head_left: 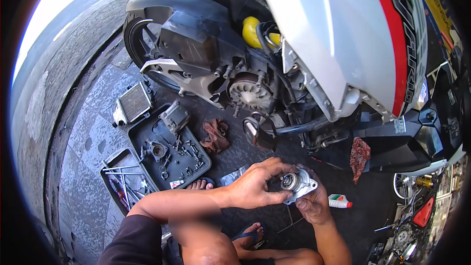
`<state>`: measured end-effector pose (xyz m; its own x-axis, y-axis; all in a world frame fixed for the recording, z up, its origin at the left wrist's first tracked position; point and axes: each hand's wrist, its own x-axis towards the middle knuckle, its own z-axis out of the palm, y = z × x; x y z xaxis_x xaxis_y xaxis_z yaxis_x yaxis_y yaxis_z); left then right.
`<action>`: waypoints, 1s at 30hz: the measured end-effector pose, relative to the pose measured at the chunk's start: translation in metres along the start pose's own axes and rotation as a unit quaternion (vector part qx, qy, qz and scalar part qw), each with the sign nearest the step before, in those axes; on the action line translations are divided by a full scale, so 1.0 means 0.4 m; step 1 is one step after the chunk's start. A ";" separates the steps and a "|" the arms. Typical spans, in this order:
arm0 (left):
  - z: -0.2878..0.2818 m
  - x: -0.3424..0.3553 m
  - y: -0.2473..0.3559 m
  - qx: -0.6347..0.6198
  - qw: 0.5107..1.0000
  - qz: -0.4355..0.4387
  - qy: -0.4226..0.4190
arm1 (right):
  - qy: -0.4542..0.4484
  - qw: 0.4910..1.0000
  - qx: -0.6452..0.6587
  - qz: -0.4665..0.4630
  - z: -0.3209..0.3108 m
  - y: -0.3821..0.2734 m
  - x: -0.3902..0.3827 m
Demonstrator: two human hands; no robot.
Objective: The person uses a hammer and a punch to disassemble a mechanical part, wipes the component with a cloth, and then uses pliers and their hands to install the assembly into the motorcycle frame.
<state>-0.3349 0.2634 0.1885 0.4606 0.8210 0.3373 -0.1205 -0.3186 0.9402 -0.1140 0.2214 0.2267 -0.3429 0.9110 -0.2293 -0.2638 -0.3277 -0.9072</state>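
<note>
Dark tiled floor [235,156] lies below the left hand [260,183], which pinches a silver flanged metal housing [305,186] by its round hub [290,181]; the right hand [316,207], opposite, cradles its rim, apparently for steadiness.

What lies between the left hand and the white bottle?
Across the head view, the metal part, then the right hand holding it, come between the left hand, also on the part, and the bottle on the floor.

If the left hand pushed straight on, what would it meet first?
The left hand would likely meet the metal part at once, as its fingertips seem to touch it; the right hand holds that part. Exact depth is unclear.
</note>
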 end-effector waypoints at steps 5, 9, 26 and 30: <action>-0.010 -0.038 -0.025 -0.016 1.000 -0.010 0.012 | -0.008 1.000 -0.020 -0.002 0.005 0.051 0.011; 0.034 -0.080 -0.086 -0.057 0.988 -0.142 -0.007 | -0.008 0.995 -0.058 0.077 -0.052 0.096 -0.002; 0.177 -0.335 -0.650 -0.033 0.818 -0.548 -0.171 | 0.514 0.843 0.035 0.154 -0.142 0.851 -0.569; 0.167 -0.307 -0.673 0.038 0.840 -0.515 -0.167 | 0.536 0.834 -0.018 0.127 -0.209 0.834 -0.578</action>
<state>-0.3002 0.2167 -0.1093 0.5087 0.5057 -0.6967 0.5440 0.4384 0.7154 -0.0475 -0.0777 -0.0524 0.6256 0.5204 -0.5812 -0.2708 -0.5538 -0.7873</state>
